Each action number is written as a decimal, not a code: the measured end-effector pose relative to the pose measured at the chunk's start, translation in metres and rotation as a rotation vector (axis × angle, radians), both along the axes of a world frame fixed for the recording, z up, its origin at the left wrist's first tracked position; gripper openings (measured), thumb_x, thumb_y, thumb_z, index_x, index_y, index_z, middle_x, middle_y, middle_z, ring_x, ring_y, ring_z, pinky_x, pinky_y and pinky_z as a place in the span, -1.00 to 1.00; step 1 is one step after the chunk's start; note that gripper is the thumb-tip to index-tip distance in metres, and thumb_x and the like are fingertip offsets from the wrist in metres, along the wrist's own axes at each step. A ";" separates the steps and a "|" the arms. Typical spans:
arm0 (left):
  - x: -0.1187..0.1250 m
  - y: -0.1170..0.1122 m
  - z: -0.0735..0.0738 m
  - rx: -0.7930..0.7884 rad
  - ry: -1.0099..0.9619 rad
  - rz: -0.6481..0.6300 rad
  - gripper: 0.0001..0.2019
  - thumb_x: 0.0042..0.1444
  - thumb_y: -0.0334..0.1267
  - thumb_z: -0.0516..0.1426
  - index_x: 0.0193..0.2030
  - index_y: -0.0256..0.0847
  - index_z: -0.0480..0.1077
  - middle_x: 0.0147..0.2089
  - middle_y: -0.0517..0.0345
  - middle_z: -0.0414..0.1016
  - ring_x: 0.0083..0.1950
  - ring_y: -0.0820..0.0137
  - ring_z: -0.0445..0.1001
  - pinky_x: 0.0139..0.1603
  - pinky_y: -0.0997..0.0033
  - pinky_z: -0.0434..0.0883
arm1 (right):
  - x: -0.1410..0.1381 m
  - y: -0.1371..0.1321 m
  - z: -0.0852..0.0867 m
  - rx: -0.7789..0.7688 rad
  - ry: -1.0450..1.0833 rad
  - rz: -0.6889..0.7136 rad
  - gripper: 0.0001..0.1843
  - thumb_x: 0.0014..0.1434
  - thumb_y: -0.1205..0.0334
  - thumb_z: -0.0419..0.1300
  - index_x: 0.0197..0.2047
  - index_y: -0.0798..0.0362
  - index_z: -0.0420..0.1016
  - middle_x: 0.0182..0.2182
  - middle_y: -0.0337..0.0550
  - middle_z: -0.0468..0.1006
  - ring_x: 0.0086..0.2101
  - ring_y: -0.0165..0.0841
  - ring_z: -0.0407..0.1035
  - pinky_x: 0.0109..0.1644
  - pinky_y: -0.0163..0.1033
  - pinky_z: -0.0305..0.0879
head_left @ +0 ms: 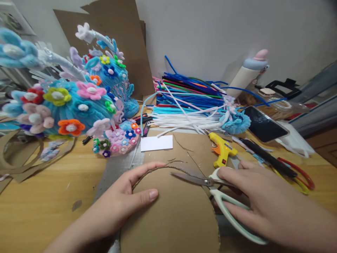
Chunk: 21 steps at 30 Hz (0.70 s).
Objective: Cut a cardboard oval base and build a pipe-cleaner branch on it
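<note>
At the wooden surface (58, 189), the left grip (126, 196) holds cardboard (173, 214) by its ten-o'clock edge; the right grip (255, 193) holds scissors (209, 182), blades pointing nine o'clock, over it.

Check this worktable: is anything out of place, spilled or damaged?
Two things look out of place: a small scrap alone on the wooden tabletop, left of the left hand, like litter; and a light-blue pipe cleaner arching down beside the pipe-cleaner pile, where most lie flat.

Wooden table (50, 211): cardboard offcuts (25, 174) left, small scrap (77, 205), phone (264, 123) right.
</note>
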State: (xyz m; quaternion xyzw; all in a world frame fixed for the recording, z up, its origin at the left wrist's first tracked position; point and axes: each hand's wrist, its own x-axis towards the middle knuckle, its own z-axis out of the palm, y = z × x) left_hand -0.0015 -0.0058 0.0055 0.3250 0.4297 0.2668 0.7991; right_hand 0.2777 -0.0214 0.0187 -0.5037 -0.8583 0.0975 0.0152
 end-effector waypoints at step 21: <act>0.001 0.000 -0.004 -0.009 -0.026 -0.089 -0.54 0.08 -0.28 0.20 0.15 -0.06 0.31 0.07 -0.03 0.49 -0.08 0.15 0.54 -0.13 0.22 0.49 | 0.012 -0.003 -0.011 0.067 0.033 0.108 -0.86 0.11 0.19 0.13 -0.45 0.00 0.29 -0.54 -0.22 0.37 -0.49 -0.31 0.23 -0.45 -0.27 0.00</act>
